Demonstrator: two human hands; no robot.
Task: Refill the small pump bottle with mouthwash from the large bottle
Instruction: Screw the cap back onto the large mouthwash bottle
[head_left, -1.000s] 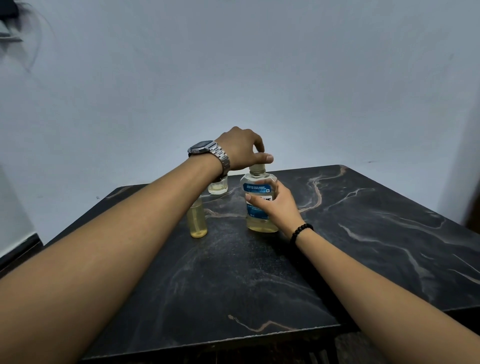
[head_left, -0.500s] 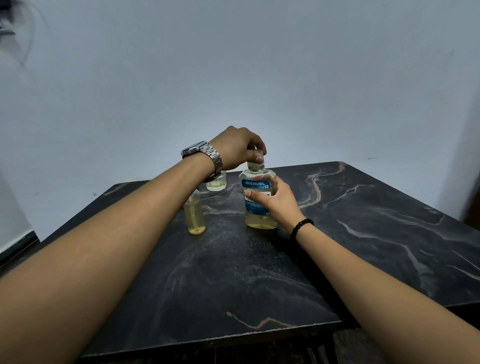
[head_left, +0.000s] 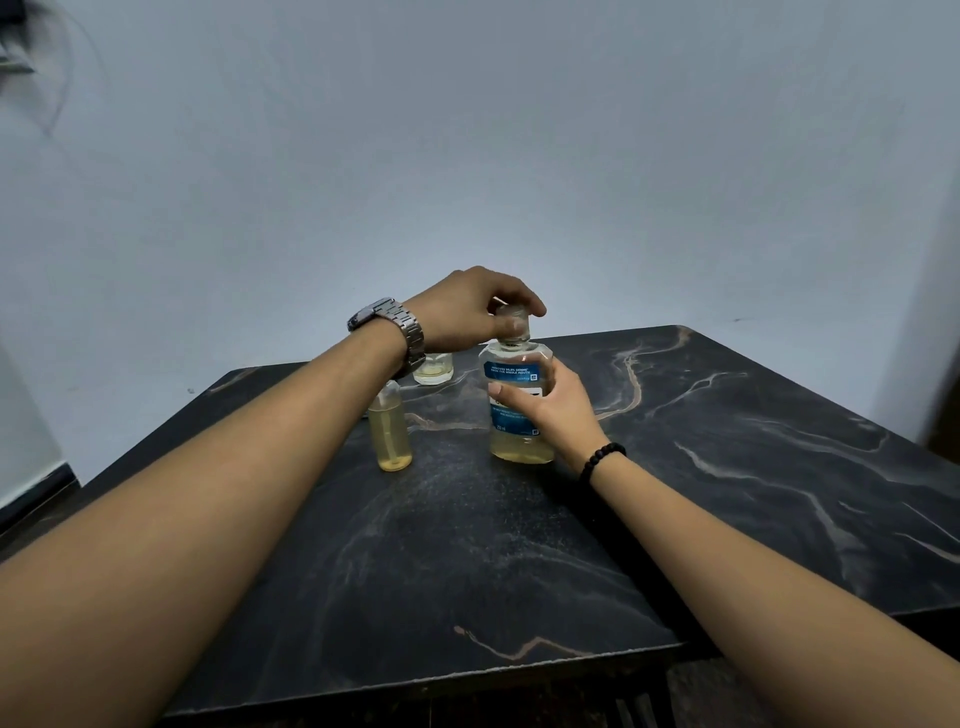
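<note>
A dark, marble-patterned bench (head_left: 519, 545) with pale veins carries three things in front of a plain grey-white wall (head_left: 467, 156), and the large clear mouthwash bottle with a blue label (head_left: 519, 410) serves as the landmark. It stands upright on the bench, its lower part filled with yellowish liquid. Just to its left stands the small clear pump bottle (head_left: 390, 434), also upright and holding yellowish liquid; its top is hidden behind the left forearm, so the pump head cannot be made out. Behind that small bottle, farther from the person and left of the large bottle's neck, sits a short clear glass container (head_left: 434, 370) with a little pale liquid, partly covered by the silver metal wristwatch (head_left: 389, 325) on the left wrist. The left hand (head_left: 467, 312) reaches over from the left, its grip closed narrowly round the clear cap (head_left: 513, 325) on top of the large bottle, thumb in front and fingers curled behind. The right hand (head_left: 550, 410), with a black beaded bracelet (head_left: 601, 460) at the wrist, wraps the right side of the large bottle's body, fingertips lying across the blue label.
</note>
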